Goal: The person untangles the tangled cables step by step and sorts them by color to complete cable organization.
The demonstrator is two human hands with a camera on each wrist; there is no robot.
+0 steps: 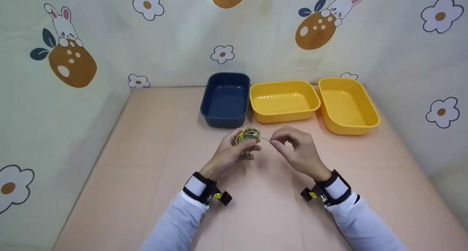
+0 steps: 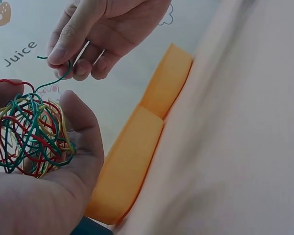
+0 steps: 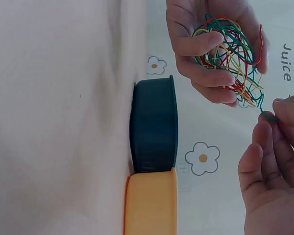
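A tangled ball of thin wire in green, red and yellow rests in my left hand, whose fingers and thumb curl round it. One green strand leads out of the tangle to my right hand. The right thumb and forefinger pinch that strand near its free end, a short way right of the ball. A loose red end also sticks out of the tangle. Both hands are raised in front of the bins, and the left palm is partly hidden by the wire.
A dark blue bin stands at the back of the table. Beside it are a yellow bin lying crosswise and another yellow bin at the right. A patterned wall covering rises behind them.
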